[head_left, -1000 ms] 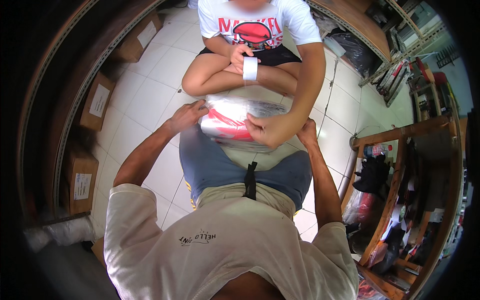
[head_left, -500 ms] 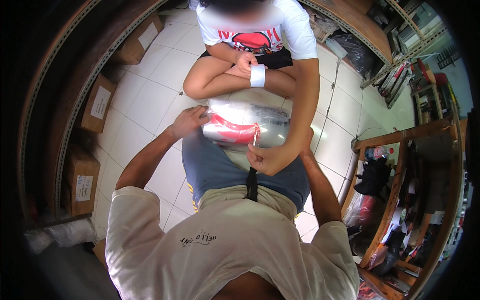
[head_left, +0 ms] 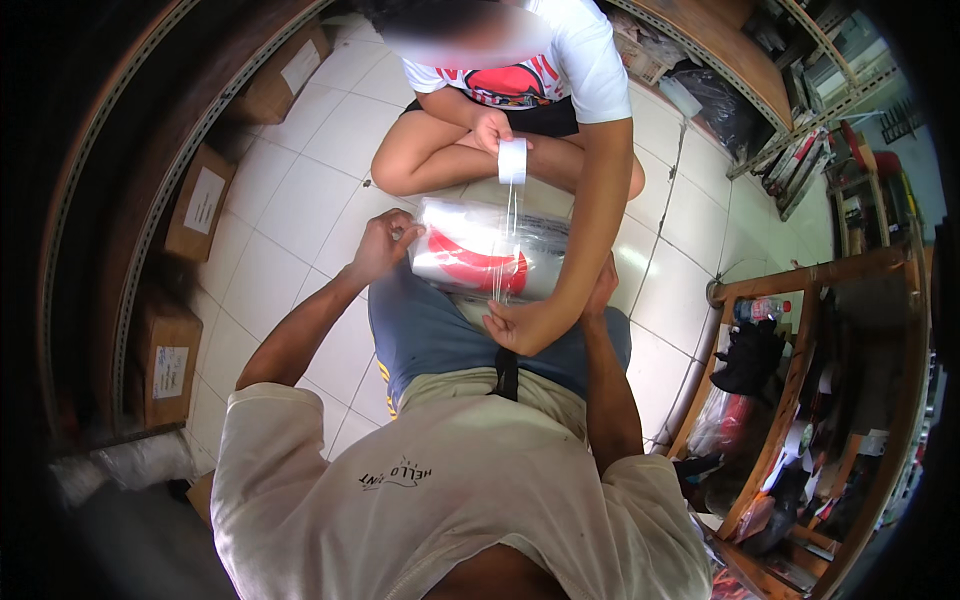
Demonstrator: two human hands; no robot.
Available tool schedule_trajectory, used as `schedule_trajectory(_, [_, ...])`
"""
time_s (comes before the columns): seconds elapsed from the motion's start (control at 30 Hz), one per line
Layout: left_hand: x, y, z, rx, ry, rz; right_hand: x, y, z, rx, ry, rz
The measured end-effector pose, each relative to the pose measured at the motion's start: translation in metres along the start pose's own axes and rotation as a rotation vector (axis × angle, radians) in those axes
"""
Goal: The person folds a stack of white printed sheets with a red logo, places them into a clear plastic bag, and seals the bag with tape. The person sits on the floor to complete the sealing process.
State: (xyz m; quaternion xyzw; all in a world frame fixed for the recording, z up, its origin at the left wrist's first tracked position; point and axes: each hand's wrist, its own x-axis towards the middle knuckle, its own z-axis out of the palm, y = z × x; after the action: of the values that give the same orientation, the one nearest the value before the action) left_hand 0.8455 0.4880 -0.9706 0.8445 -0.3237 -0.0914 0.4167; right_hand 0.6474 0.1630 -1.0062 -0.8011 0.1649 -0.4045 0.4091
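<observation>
A bulky roll-shaped bundle [head_left: 465, 245], silver-white and red under clear plastic wrap, lies across in front of my lap. My left hand [head_left: 385, 245] pinches the wrap at its left end. At the right end, my right hand [head_left: 600, 290] grips the bundle, its fingers partly hidden by a co-worker's forearm. The co-worker's one hand [head_left: 492, 130] holds a roll of tape [head_left: 512, 161] beyond the bundle. A clear strip of tape [head_left: 510, 215] stretches from it over the wrap to the co-worker's other hand [head_left: 515, 325] on my side.
The co-worker sits cross-legged on the white tiled floor [head_left: 285, 205] facing me. Cardboard boxes [head_left: 200, 205] stand on shelving at the left. A wooden rack [head_left: 800, 370] with a black cloth, a bottle and mixed goods is close on my right.
The co-worker's near hand has drawn a little toward me and left, and the tape now shows stretched from the roll. My right hand shows more at the bundle's right end.
</observation>
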Motion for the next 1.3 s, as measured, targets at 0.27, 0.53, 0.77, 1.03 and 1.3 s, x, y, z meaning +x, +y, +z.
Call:
schedule_trajectory(0.27, [-0.007, -0.04, 0.032, -0.34, 0.174, -0.186, -0.002, 0.008, 0.004, 0.009, 0.006, -0.039])
schedule_trajectory(0.53, [-0.011, -0.04, 0.029, 0.062, 0.074, -0.024, -0.008, 0.02, 0.006, -0.168, -0.014, -0.06])
schedule_trajectory(0.77, [-0.004, -0.04, 0.028, 0.022, -0.051, -0.115, -0.008, 0.036, 0.008, -0.162, 0.065, 0.079])
schedule_trajectory(1.03, [-0.005, -0.042, 0.035, -0.064, 0.045, -0.076, -0.01, 0.053, 0.0, 0.077, 0.031, 0.228])
schedule_trajectory(1.3, [-0.005, -0.043, 0.032, -0.065, 0.027, -0.083, -0.007, 0.06, -0.008, 0.163, -0.048, 0.338])
